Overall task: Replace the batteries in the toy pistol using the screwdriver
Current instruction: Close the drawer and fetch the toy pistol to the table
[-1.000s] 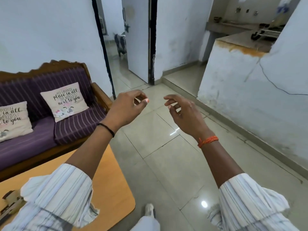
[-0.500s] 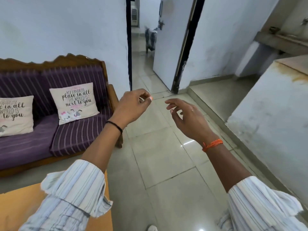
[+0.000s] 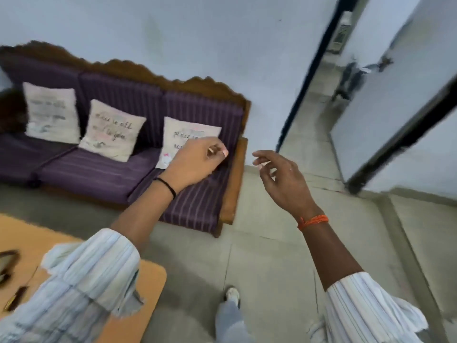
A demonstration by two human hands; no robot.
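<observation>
Both my hands are raised in the air over the floor, a short gap between them. My left hand has its fingers curled in against the thumb, and I see nothing in it. My right hand is spread with its fingers apart and empty. At the left edge of the orange table lie two dark blurred things: a curved shape and a long thin piece with a yellowish tip. They are too blurred to name. My left sleeve covers part of the table.
A purple striped sofa with a wooden frame and three printed cushions stands against the wall ahead left. A doorway with an open white door is at the right. Grey tiled floor lies below, with my foot on it.
The view has swung left and down: the sofa now fills the middle left, the doorway sits at the right, and the table with dark things on it shows. Both hands stay raised, close together.
</observation>
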